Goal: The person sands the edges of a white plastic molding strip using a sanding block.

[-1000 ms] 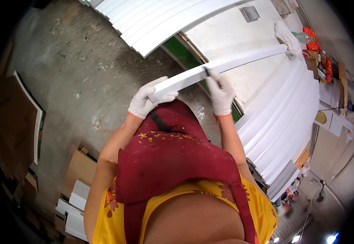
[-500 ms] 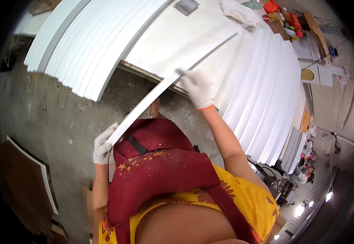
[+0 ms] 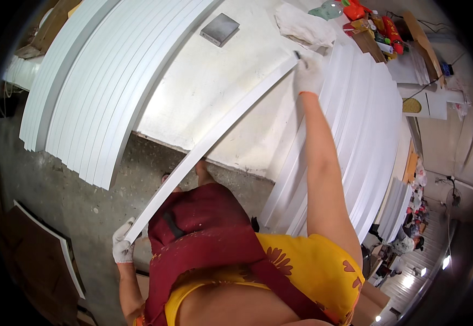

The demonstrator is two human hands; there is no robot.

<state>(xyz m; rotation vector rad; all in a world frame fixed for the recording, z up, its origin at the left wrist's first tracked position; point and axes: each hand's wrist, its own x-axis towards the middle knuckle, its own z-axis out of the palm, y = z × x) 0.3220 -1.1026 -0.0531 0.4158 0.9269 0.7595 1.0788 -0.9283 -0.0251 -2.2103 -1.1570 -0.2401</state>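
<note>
A long white strip (image 3: 209, 144) runs slantwise over the table (image 3: 193, 92), from seven o'clock to one o'clock. The gloved left hand (image 3: 122, 245) is curled around its lower end, off the table's edge. The gloved right hand (image 3: 308, 75) pinches its upper end, between stacked white strips (image 3: 95, 92) at ten o'clock and more (image 3: 367, 130) at three.

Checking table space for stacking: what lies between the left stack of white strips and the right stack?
In the head view, bare white tabletop lies between them, carrying a small grey block, a crumpled white cloth and the long white strip.
</note>
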